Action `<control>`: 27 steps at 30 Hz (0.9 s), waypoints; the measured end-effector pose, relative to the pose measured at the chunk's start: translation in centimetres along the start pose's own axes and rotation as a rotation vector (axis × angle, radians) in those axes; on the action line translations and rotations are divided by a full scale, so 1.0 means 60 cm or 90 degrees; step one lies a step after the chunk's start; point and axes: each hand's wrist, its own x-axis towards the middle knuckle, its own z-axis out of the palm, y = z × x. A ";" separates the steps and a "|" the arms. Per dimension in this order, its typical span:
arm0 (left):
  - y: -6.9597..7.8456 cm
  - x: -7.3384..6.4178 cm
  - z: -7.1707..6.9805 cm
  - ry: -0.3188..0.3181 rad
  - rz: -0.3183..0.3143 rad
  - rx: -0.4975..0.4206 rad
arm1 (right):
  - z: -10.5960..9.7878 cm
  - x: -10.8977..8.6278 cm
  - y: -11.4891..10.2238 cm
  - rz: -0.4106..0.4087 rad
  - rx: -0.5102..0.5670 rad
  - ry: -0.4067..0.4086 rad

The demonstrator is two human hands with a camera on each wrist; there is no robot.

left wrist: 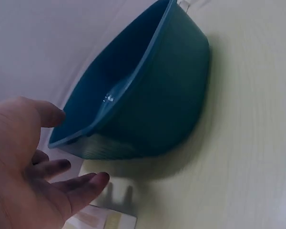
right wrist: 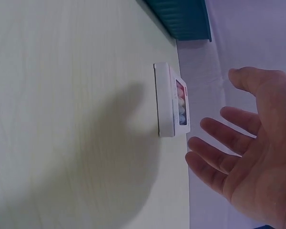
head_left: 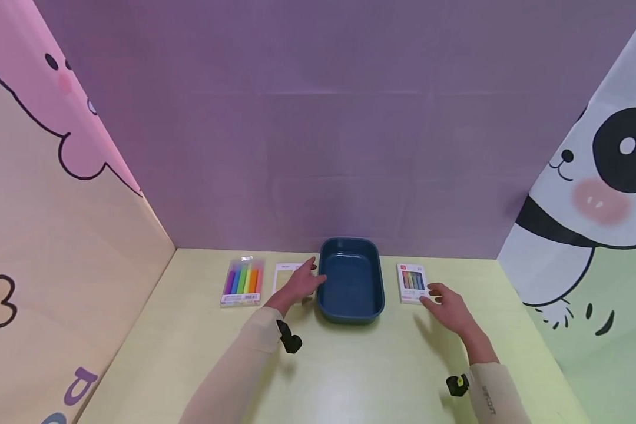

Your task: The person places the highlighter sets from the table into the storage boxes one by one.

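Note:
A dark blue plastic basin [head_left: 351, 282] stands on the table near the back wall. Close at its left side is my left hand [head_left: 301, 284], fingers loosely spread. In the left wrist view its thumb [left wrist: 51, 114] overlaps the basin's rim while the other fingers hang outside the wall. Partly under that hand lies a flat white-edged packet [head_left: 282, 275] with a yellowish middle. My right hand [head_left: 449, 308] hovers with parted fingers beside a small white box [head_left: 412, 284], whose window shows coloured sticks. The right wrist view shows nothing in its palm.
A clear pack of rainbow-coloured markers [head_left: 244, 282] lies at the far left of the table [head_left: 350, 371]. Behind the basin rises a purple cloth wall [head_left: 344, 129]. Side panels with cartoon prints enclose the table left and right.

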 end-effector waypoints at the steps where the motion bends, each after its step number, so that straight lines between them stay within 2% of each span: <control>1: -0.001 0.002 0.001 0.001 -0.001 -0.005 | 0.000 0.001 0.000 -0.001 0.002 0.000; 6: -0.009 0.010 0.009 0.005 -0.016 -0.037 | -0.004 0.004 -0.002 -0.011 0.004 -0.013; 11: -0.015 0.015 0.014 -0.012 -0.034 -0.089 | -0.009 0.009 -0.002 0.002 0.002 -0.018; 14: -0.016 0.016 0.014 -0.014 -0.034 -0.092 | -0.009 0.010 0.004 0.015 0.010 -0.015; 19: -0.020 0.016 0.015 -0.020 -0.037 -0.098 | -0.002 0.007 0.024 0.081 0.038 0.002; 23: -0.024 0.018 0.019 -0.032 -0.024 -0.118 | 0.005 0.007 0.037 0.144 0.049 0.019; 27: -0.028 0.020 0.021 -0.039 -0.020 -0.134 | 0.018 0.016 0.045 0.186 0.056 0.036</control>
